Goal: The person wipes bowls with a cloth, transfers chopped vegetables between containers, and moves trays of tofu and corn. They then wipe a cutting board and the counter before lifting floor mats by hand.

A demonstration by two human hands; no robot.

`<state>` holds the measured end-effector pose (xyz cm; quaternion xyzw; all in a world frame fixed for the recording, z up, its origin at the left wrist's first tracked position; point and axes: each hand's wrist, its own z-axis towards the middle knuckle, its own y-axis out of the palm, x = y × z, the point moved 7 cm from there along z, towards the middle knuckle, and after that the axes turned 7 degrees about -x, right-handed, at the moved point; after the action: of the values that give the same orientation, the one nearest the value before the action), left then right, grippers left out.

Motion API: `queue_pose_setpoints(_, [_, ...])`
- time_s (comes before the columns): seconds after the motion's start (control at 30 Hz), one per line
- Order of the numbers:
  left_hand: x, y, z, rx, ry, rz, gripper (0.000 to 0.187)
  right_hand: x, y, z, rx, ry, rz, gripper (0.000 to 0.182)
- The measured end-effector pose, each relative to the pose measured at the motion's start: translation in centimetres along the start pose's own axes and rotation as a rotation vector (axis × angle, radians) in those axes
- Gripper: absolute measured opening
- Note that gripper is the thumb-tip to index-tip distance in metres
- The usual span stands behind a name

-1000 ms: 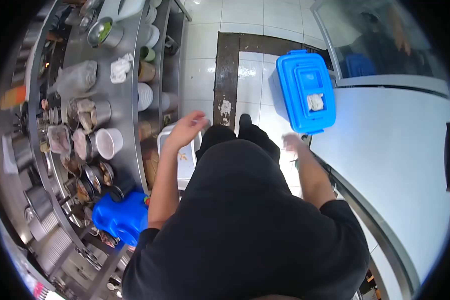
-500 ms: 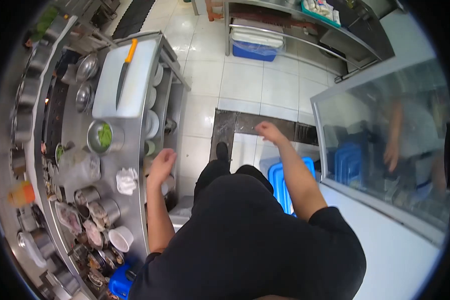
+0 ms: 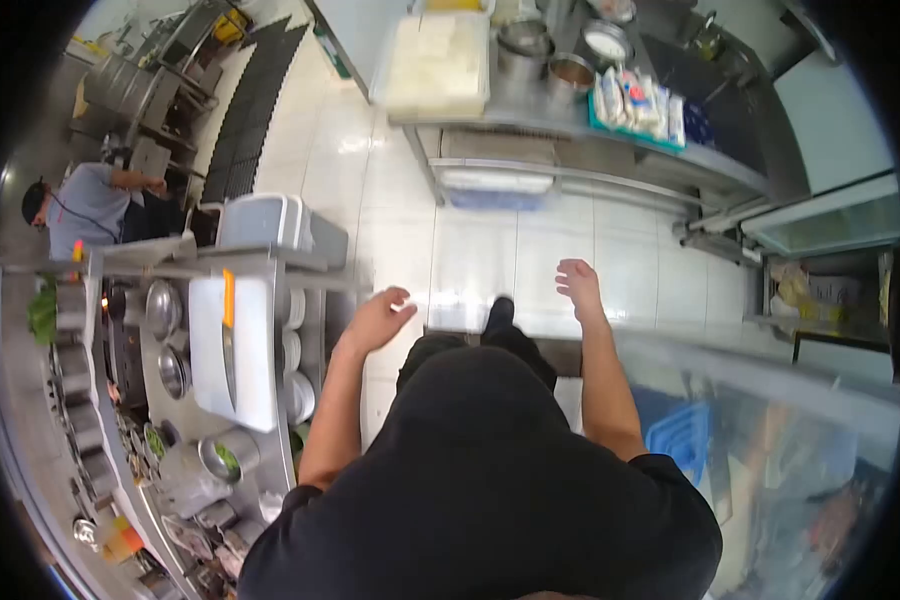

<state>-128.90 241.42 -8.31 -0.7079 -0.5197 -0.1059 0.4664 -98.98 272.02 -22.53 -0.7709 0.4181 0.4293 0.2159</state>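
Observation:
My left hand (image 3: pixel 378 320) hangs in the air, fingers loosely bent and apart, holding nothing. Nearest to it is the steel counter on the left, where a white cutting board (image 3: pixel 240 375) carries a knife (image 3: pixel 229 335) with an orange handle. My right hand (image 3: pixel 579 287) is out over the tiled floor, empty, with its fingers slightly curled and spread. Neither hand touches anything. Below, one dark shoe (image 3: pixel 501 312) is forward on the floor.
Ahead stands a steel table (image 3: pixel 530 118) with pots and a teal tray (image 3: pixel 638 128) of packets. A glass-fronted unit (image 3: pixel 750 420) flanks my right side. Grey bins (image 3: pixel 260 222) stand past the left counter. Another person (image 3: pixel 95 210) is farther back on the left.
My body has moved forward, so the counter and cutting board shift back and the far table is closer. Both hands' fingers are looser, and the right hand has swung slightly outward.

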Motion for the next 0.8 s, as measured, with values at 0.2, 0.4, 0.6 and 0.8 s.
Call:
queue_pose_setpoints(0.2, [2.8,-8.3,8.4,0.120,0.034,-0.304,0.043,-27.6,3.6,13.6,-0.085,-0.422,-0.175,0.028])
queue_pose_setpoints(0.4, [5.0,-21.4,21.4,0.440,0.102,-0.672,0.037,-46.9,8.2,26.6,-0.064,-0.617,-0.247,0.025])
queue_pose_setpoints(0.6, [11.2,-38.7,38.6,0.747,0.327,-0.529,0.037,-55.3,11.7,46.5,-0.020,-0.532,-0.675,0.040])
queue_pose_setpoints(0.8, [17.0,-46.8,58.1,0.698,0.225,-0.083,0.043,-56.3,14.3,60.7,0.194,-0.340,-1.211,0.059])
